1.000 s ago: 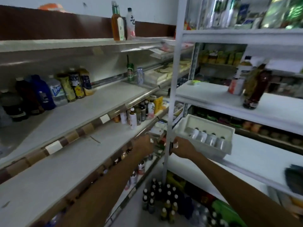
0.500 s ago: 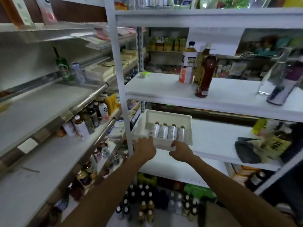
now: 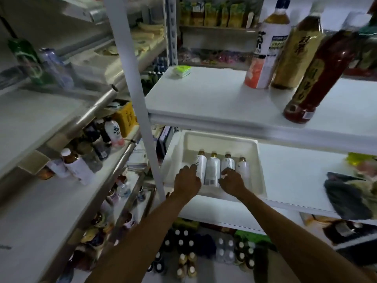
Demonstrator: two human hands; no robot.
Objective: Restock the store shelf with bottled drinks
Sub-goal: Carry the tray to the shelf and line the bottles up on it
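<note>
Four small bottles [image 3: 212, 170] with white wraps and gold-brown caps lie side by side, caps pointing away, in a white tray [image 3: 221, 137] at the left end of the lower shelf [image 3: 295, 174]. Dark vertical print on their wraps is too small to read. The left hand [image 3: 188, 181] has its fingers bent over the first bottle and the right hand [image 3: 231, 181] over the third; whether they clamp, I cannot tell. On the upper shelf [image 3: 214, 99] a white-labelled bottle [image 3: 267, 52] bears a large dark character.
</note>
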